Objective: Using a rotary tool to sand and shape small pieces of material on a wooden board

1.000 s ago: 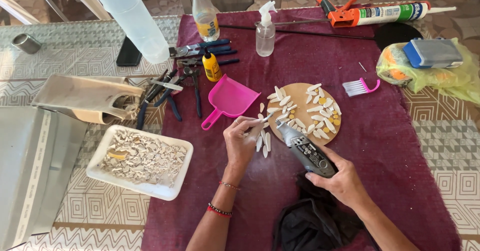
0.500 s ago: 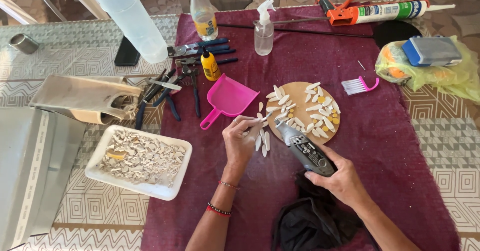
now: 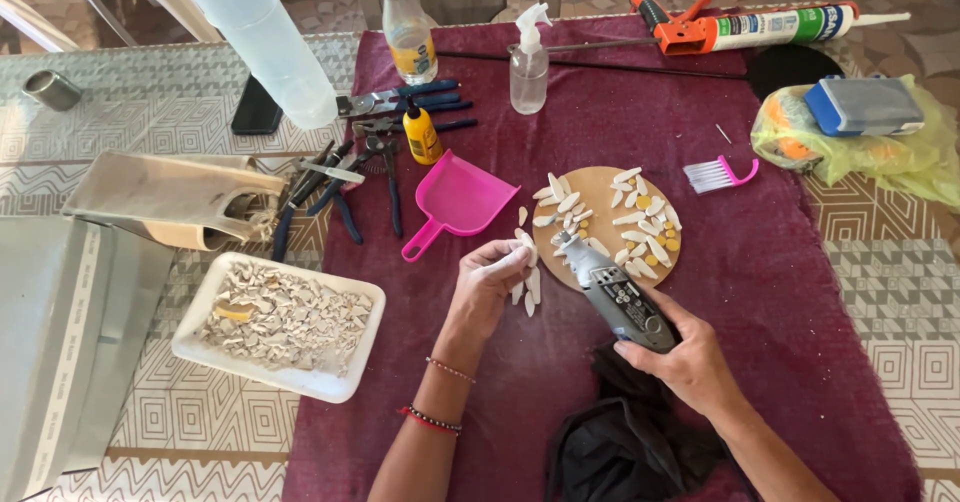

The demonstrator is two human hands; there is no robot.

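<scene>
My left hand (image 3: 487, 284) pinches a small white shell piece (image 3: 526, 245) at the left edge of a round wooden disc (image 3: 602, 184). My right hand (image 3: 682, 355) grips a grey rotary tool (image 3: 618, 296) whose tip points at that piece. Several pale oval pieces (image 3: 628, 220) lie spread over the disc, and a few more (image 3: 532, 285) rest on the maroon cloth (image 3: 780, 282) just below my left fingers.
A pink dustpan (image 3: 457, 201) lies left of the disc, a pink brush (image 3: 720, 174) to its right. A white tray of shell fragments (image 3: 280, 324) sits at left. Pliers (image 3: 345, 187), a yellow glue bottle (image 3: 421, 133), a spray bottle (image 3: 528, 63) and a caulking gun (image 3: 745, 27) lie beyond.
My left hand has shifted the small piece slightly toward the tool's tip. The right hand and tool stay almost still.
</scene>
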